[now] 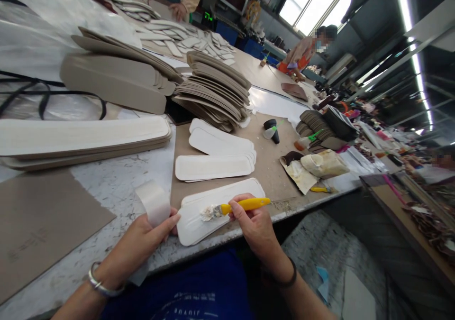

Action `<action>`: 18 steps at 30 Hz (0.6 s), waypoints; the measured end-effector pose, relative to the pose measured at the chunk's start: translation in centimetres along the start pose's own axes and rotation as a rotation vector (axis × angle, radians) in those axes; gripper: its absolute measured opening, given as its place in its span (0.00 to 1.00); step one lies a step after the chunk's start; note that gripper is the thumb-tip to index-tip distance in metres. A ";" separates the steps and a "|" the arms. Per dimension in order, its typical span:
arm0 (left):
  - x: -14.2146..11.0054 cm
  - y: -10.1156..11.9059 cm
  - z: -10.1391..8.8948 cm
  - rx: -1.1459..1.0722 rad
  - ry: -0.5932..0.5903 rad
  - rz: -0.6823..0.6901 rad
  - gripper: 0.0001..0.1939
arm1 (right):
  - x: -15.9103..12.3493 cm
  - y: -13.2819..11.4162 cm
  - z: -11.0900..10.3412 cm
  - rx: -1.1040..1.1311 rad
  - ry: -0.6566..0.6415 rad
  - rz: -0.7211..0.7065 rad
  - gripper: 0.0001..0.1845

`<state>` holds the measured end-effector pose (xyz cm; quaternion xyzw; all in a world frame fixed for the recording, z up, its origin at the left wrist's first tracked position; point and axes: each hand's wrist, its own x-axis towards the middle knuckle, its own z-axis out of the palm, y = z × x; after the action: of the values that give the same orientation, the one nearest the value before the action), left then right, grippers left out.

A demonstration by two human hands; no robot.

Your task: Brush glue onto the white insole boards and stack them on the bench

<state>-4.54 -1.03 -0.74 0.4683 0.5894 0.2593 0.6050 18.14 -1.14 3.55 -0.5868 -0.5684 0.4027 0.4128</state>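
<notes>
My right hand (254, 225) is closed around a yellow-handled brush (234, 208), whose bristles rest on a white elongated piece (192, 225) lying at the table's near edge. My left hand (142, 242) grips a white strip (154, 202) that curls upward, its fingertips touching the left end of the white piece. Just beyond lie two more white pieces (213, 166), overlapping each other.
Stacks of tan pieces (213, 92) and long white strips (81, 137) fill the table. A glue container (324, 163), small bottles (270, 130) and a brown board (42, 220) lie nearby. Other people work at the far end of the table.
</notes>
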 end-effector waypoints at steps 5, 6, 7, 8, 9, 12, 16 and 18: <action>0.4 -1.3 -0.1 0.017 0.007 0.029 0.25 | 0.8 2.0 -3.6 -0.233 0.147 -0.115 0.13; 0.6 -1.7 -0.1 0.021 0.003 0.032 0.25 | 1.0 2.3 -4.2 -0.270 0.168 -0.134 0.13; 0.7 -1.9 -0.1 0.022 0.004 0.033 0.25 | 1.1 2.6 -4.9 -0.304 0.188 -0.152 0.13; 0.8 -2.2 -0.1 0.022 0.013 0.031 0.25 | 1.3 2.8 -5.5 -0.336 0.205 -0.170 0.13; 0.8 -2.3 0.0 0.020 0.024 0.024 0.25 | 1.4 3.0 -6.0 -0.368 0.222 -0.189 0.12; 0.9 -2.6 0.1 0.015 0.062 -0.010 0.25 | 1.9 3.1 -7.2 -0.470 0.259 -0.250 0.12; 1.0 -2.8 0.0 0.017 0.082 -0.030 0.28 | 2.4 3.1 -8.4 -0.587 0.281 -0.331 0.12; 1.1 -3.0 0.0 0.013 0.089 -0.043 0.28 | 2.5 3.1 -8.7 -0.619 0.282 -0.359 0.11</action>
<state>-5.06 -1.41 -3.86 0.4473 0.6275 0.2630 0.5804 27.48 1.10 3.54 -0.6244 -0.6944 0.0487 0.3544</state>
